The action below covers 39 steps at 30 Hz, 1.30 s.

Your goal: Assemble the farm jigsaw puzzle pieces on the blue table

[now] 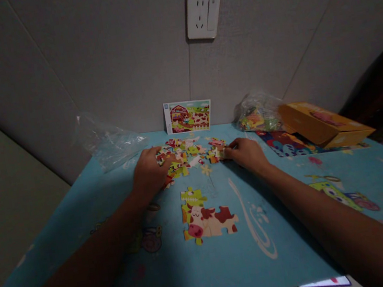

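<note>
My left hand (149,172) rests at the left side of a loose heap of jigsaw puzzle pieces (180,154). Its thumb and fingers are apart, with pieces showing between them; some fingertips are hidden. At the right side of the heap, my right hand (247,153) pinches the edge of a puzzle piece (220,152) with thumb and forefinger. Nearer to me lies a joined section of puzzle (207,221), showing a brown and white cow's head and body, with a green piece attached above on the left.
A farm picture card (189,116) leans against the wall. Crumpled clear plastic (115,143) lies at left. A bag of pieces (258,116), an orange box (324,122) and a colourful sheet (279,145) lie at right on the blue tablecloth (155,282). A socket (203,13) is above.
</note>
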{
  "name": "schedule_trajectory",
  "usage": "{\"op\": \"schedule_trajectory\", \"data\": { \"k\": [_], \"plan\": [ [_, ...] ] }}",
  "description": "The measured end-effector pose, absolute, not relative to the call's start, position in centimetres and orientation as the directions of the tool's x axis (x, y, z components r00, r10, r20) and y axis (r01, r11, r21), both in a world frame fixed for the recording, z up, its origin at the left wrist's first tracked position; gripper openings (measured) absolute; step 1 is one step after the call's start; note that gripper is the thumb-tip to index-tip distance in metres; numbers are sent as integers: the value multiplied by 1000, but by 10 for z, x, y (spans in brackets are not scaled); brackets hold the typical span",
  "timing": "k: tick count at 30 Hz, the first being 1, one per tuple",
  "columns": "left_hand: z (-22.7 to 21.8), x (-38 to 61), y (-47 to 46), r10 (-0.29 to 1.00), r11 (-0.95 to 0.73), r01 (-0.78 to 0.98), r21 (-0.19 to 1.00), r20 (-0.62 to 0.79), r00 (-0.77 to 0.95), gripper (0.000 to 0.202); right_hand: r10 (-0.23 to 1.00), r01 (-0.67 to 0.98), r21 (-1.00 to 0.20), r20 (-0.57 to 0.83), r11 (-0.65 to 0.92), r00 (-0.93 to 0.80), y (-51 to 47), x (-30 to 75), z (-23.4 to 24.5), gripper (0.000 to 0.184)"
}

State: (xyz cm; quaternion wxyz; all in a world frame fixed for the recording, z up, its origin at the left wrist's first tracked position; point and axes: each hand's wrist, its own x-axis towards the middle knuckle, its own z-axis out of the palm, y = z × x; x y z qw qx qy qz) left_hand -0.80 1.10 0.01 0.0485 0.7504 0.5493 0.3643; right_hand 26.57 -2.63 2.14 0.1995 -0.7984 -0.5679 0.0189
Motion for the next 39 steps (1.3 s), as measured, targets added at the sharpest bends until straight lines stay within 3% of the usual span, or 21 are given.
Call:
{"op": "schedule_trajectory", "data": {
  "k": [5,8,11,15,20,22,28,33,39],
  "plan": [
    [-7,-9,12,866,-400,821,408,462,192,34,881,927,-270,327,-261,343,-26,267,15,41],
    [-5,-12,13,853,-426,791,440,487,189,26,869,942,-304,416,-144,267,-25,266,13,35],
    [2,-11,11,860,-411,736,538,498,116,21,863,922,-387,473,24,176,-26,259,12,25],
    [13,-3,3,906,-392,533,750,414,84,18,911,754,-601,412,265,8,-35,238,14,26],
    [15,11,-11,876,-427,255,867,327,355,17,902,559,-709,361,430,-235,-51,211,14,33],
    [15,10,-10,856,-473,280,835,361,369,14,908,583,-702,377,410,-184,-52,211,15,30],
    [10,-6,7,883,-396,598,697,467,40,21,859,775,-622,454,114,238,-35,244,22,27],
    [-2,-7,11,880,-395,749,532,452,143,36,881,855,-511,359,-91,309,-25,262,17,29],
    [-4,-8,11,862,-459,739,494,450,234,25,855,920,-375,436,-111,281,-22,266,4,42]
  ]
}}
